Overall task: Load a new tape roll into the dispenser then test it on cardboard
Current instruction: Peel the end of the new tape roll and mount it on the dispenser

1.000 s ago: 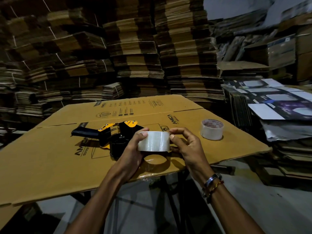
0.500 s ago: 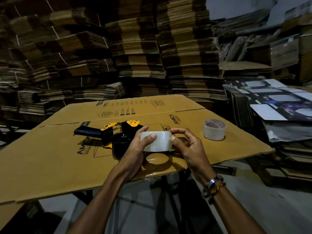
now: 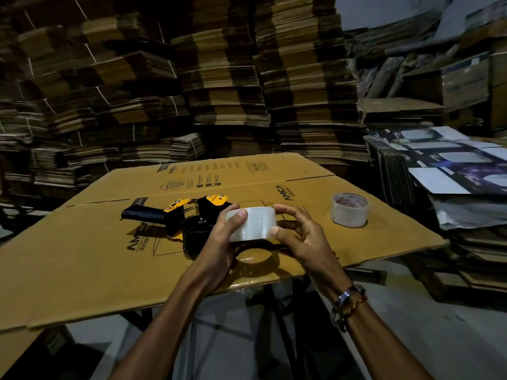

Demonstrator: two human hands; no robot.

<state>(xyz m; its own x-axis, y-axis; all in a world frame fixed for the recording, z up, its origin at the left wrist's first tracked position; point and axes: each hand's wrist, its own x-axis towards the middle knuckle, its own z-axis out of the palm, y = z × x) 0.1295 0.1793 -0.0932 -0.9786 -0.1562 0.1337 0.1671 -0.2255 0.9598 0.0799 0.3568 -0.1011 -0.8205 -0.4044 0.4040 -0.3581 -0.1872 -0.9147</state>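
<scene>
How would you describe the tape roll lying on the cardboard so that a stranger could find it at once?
Start at the big flat cardboard sheet in the middle of the room. On its right side, right of both hands, a whitish tape roll lies flat with its hole upward. Unlike the clear roll gripped by the left hand and right hand, nobody touches it.

There is a single view, from a wide-angle camera worn on the person's head. It looks forward and down over both forearms onto the flattened cardboard sheet (image 3: 82,256) lying on the tabletop. The hands sit close, low in the middle of the frame. Beyond the sheet the view faces tall stacks of folded cardboard (image 3: 219,78), which bend at the edges from the lens.
</scene>
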